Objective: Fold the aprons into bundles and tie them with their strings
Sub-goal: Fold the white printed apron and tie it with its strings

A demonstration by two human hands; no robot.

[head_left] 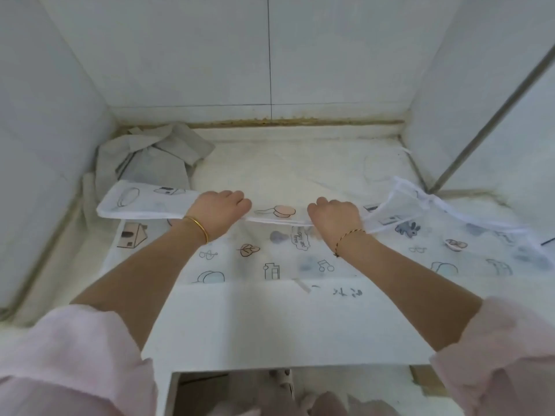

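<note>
A white apron [270, 259] printed with small drawings lies spread over the white counter [285, 325]. Its far edge is folded back toward me into a long band [144, 202]. My left hand [219, 210] grips that folded edge left of centre, fingers curled over it. My right hand [335, 214] grips the same edge right of centre. White strings [450, 211] trail from the bunched right end of the apron. A grey apron [156, 157] lies crumpled in the far left corner.
White tiled walls close in the counter at the back [270, 70] and both sides. A metal bar [492, 115] slants down at the right. The counter's front edge [285, 366] runs just below my forearms.
</note>
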